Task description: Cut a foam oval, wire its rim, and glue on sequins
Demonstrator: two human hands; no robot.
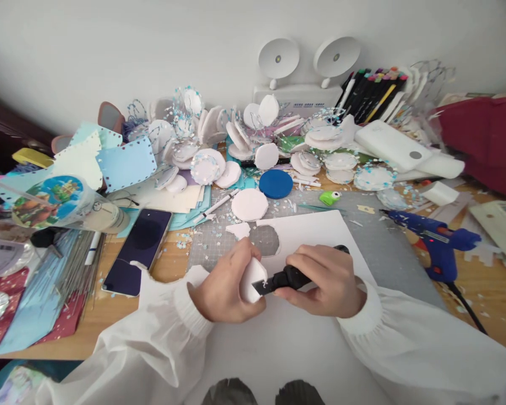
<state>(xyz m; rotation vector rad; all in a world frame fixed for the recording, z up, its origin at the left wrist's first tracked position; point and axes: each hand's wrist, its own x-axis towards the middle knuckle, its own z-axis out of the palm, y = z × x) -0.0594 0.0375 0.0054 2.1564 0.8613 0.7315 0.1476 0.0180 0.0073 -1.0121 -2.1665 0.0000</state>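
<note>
My left hand (pixel 230 284) is closed around a white foam disc (pixel 249 277) with faceted edges, tilted up above the board. In my right hand (pixel 324 278) is a black utility knife (pixel 293 277), its blade laid against the disc's right edge. Beneath both hands lies a white foam board (pixel 316 230) with a roundish hole cut near its far edge. Just beyond it rest another cut white disc (pixel 249 204) and a blue round lid (pixel 275 184). A small white offcut (pixel 238 229) sits beside the hole.
Piled white discs (pixel 208 166) line the wall. A grey cutting mat (pixel 362 242) lies under the board. At left are a phone (pixel 138 251) and a plastic cup (pixel 63 202); at right, a blue glue gun (pixel 438 236) with its cord. Markers (pixel 375 93) stand behind.
</note>
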